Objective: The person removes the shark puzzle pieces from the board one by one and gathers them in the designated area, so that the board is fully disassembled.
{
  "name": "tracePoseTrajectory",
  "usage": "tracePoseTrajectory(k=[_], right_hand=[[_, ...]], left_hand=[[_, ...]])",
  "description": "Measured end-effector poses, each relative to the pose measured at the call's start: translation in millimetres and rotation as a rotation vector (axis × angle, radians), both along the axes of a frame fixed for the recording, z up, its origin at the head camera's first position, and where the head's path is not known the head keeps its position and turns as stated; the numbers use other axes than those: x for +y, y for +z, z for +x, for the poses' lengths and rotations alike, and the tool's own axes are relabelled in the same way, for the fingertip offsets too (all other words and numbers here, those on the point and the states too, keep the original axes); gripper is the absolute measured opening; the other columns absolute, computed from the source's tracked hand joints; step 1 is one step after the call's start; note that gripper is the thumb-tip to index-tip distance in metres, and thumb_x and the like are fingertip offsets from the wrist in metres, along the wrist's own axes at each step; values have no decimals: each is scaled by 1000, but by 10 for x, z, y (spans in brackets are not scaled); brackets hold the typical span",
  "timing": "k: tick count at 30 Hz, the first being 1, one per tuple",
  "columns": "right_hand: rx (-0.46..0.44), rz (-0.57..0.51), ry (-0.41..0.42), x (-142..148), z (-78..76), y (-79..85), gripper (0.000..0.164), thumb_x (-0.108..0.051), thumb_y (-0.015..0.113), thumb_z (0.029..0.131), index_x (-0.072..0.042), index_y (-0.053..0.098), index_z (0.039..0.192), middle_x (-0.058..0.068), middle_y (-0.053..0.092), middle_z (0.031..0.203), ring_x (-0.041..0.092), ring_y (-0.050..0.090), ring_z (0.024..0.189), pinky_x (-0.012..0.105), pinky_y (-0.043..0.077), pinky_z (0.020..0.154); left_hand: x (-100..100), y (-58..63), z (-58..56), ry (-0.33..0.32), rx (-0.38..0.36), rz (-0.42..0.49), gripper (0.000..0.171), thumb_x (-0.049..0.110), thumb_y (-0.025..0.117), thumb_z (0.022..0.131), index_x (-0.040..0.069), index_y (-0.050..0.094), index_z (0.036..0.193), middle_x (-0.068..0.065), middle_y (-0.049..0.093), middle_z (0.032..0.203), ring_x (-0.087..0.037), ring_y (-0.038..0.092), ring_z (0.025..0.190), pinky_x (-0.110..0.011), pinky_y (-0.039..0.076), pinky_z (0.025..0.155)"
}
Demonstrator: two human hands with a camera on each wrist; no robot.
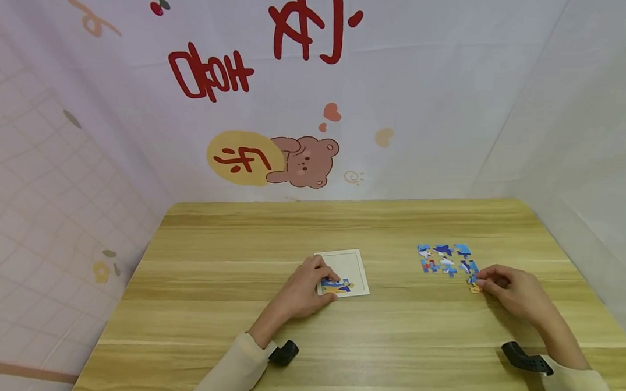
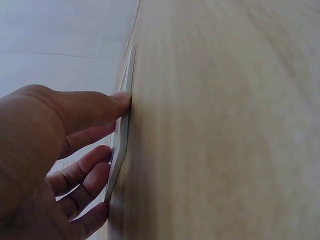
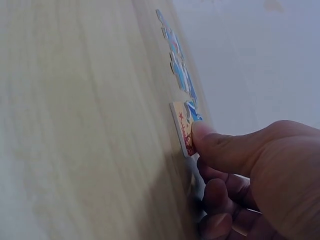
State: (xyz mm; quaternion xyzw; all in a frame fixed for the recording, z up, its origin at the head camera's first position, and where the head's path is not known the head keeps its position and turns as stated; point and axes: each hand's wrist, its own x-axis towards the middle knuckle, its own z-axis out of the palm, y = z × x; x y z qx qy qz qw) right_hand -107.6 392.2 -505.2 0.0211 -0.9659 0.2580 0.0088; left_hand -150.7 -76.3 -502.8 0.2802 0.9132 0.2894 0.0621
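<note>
My left hand (image 1: 302, 286) is at the left side of a square white puzzle board (image 1: 352, 269) lying on the table. Its thumb touches the board's near edge and its curled fingertips grip the left edge, as the left wrist view shows. One finger reaches over a few joined blue and yellow pieces (image 1: 343, 286) in the board's near left corner. Further right, my right hand (image 1: 513, 292) pinches a jigsaw piece (image 3: 183, 127) with sandy orange, red and blue print. This piece is tilted up from the table in the right wrist view.
Several loose blue and white jigsaw pieces (image 1: 446, 259) lie in rows just beyond and left of the right hand. The wooden table (image 1: 231, 234) meets a printed cloth backdrop (image 1: 419, 97) at the back. Cloth also hangs along both sides.
</note>
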Motion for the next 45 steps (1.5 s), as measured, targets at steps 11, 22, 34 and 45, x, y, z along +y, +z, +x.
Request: tracePoseTrajectory(k=[11, 22, 34, 45], right_hand=[[0, 26, -2, 7, 2, 10, 12, -24, 68, 100, -14, 75, 103, -6, 69, 81, -2, 50, 66, 23, 39, 60], [3, 7, -4, 8, 16, 32, 16, -27, 68, 101, -13, 73, 102, -5, 68, 78, 0, 50, 64, 23, 38, 58], [71, -29, 11, -216, -51, 218, 19, -31, 68, 100, -13, 74, 105, -2, 68, 77, 0, 52, 64, 23, 39, 53], [156, -80, 148, -654, -209, 343, 5, -22, 72, 97, -18, 74, 96, -4, 65, 77, 2, 53, 65, 23, 41, 53]], left_hand=[[10, 28, 4, 5, -5, 5, 26, 28, 81, 89, 19, 76, 113, 2, 57, 109, -15, 52, 105, -33, 47, 89], [10, 35, 14, 1, -5, 10, 26, 28, 81, 89, 19, 76, 113, 2, 57, 108, -15, 52, 104, -33, 47, 89], [14, 54, 2, -8, -11, -22, 29, 28, 81, 89, 18, 76, 115, 3, 57, 111, -15, 53, 108, -35, 49, 94], [3, 75, -20, -28, 22, -60, 32, 30, 81, 89, 18, 77, 118, 2, 56, 115, -15, 47, 111, -33, 50, 94]])
